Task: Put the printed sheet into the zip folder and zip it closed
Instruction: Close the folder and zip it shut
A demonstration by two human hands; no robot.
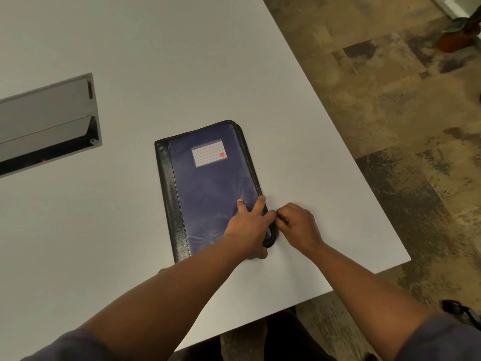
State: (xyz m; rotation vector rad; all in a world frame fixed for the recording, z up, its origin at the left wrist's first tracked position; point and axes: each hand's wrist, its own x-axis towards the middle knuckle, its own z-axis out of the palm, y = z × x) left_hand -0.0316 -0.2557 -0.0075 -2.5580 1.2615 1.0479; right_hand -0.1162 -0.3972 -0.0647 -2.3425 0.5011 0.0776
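A blue zip folder with a black spine and a white label lies flat and folded shut on the white table. My left hand presses down on its near right corner, fingers spread over the cover and thumb at the near edge. My right hand is beside the folder's right edge, with thumb and fingertips pinched on a small dark zip pull. The printed sheet is not visible.
A grey cable hatch with its lid raised is set into the table at the left. The table's right edge runs diagonally past the folder, with patterned carpet beyond. A potted plant stands at the far right.
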